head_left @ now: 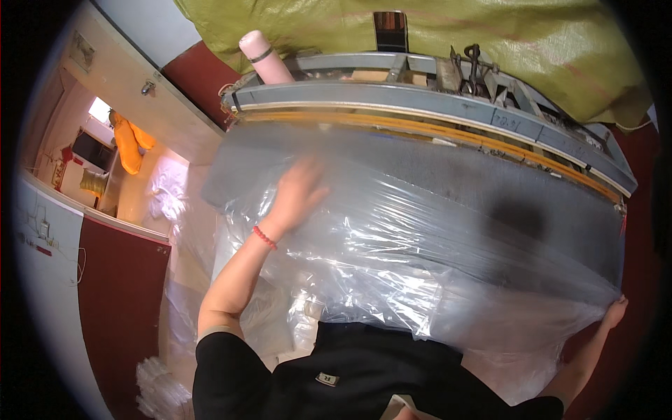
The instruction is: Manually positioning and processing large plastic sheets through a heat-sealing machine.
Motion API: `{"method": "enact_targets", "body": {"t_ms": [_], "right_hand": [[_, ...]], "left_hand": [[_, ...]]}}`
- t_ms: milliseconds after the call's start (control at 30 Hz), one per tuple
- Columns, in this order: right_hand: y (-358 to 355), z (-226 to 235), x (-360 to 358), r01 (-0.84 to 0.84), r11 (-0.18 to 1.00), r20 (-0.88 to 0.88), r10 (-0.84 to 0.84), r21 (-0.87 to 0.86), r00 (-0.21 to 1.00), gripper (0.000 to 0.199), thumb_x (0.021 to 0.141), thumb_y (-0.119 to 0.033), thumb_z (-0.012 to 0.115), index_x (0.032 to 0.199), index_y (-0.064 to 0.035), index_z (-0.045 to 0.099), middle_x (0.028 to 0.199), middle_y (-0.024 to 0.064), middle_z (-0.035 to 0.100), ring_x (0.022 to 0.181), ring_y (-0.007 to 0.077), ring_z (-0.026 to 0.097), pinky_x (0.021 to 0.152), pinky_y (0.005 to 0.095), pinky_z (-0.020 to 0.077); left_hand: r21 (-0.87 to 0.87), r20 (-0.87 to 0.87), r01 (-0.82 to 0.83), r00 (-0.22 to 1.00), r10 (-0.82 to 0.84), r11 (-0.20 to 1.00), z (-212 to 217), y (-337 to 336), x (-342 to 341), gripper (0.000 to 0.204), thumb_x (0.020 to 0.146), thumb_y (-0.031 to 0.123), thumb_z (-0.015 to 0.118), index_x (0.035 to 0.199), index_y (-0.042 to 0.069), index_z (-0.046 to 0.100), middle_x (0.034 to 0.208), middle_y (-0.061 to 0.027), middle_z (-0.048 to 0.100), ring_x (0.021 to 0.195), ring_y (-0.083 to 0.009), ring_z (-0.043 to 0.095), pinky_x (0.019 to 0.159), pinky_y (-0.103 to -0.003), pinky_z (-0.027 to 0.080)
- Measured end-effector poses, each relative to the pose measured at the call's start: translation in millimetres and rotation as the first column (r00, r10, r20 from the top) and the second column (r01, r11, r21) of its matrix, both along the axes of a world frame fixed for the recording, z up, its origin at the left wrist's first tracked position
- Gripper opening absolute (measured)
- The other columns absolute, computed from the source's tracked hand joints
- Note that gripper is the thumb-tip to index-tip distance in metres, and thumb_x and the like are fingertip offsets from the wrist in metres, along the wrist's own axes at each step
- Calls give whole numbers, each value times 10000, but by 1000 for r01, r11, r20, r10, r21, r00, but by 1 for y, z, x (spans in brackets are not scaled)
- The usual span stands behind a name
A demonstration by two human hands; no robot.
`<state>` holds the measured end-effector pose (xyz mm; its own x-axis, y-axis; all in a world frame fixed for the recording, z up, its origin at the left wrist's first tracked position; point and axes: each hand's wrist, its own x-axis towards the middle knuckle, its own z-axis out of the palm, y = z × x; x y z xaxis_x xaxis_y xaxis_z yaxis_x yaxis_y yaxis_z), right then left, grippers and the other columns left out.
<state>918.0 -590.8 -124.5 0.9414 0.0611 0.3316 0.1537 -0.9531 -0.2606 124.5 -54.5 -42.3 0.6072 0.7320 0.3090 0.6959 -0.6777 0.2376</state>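
Note:
A wide sheet of clear plastic film [392, 231] lies wrinkled and shiny over a dark grey work surface [434, 168] in front of me. My left hand [299, 192], with a red bead bracelet at the wrist, is over the film's left part. Its fingers are blurred by motion but stretched out, the thumb apart, and nothing shows in them. At the far right, beside the surface's corner, my right hand [616, 311] is closed on the gathered edge of the film, which runs in taut folds toward it.
Behind the surface runs a grey metal bar [420, 105] with yellow strips below. A pink bottle [266, 57], a dark phone-like slab [390, 31] and black scissors-like tools [472, 70] are along it. More plastic [164, 385] lies bunched at lower left. A door [133, 77] stands ajar at left.

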Motion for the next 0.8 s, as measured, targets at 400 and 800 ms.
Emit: {"method": "enact_targets", "body": {"t_ms": [400, 800], "right_hand": [[-52, -21, -16, 108, 982, -63, -99, 157, 993, 494, 891, -415, 357, 1168, -25, 481, 1134, 211, 519, 1041, 364, 489, 855, 402, 387], [-63, -26, -23, 83, 976, 14, -88, 203, 996, 461, 893, -382, 368, 1128, -12, 512, 1096, 205, 541, 999, 356, 511, 850, 389, 389]], "left_hand": [[169, 34, 138, 989, -146, 976, 16, 0, 22, 189, 655, 198, 706, 755, 77, 602, 974, -27, 549, 1078, -249, 447, 911, -425, 280], [71, 55, -168, 985, 164, 983, 5, 22, 62, 135, 699, 170, 671, 750, 62, 608, 696, -50, 580, 731, -216, 530, 766, -327, 364]]}}
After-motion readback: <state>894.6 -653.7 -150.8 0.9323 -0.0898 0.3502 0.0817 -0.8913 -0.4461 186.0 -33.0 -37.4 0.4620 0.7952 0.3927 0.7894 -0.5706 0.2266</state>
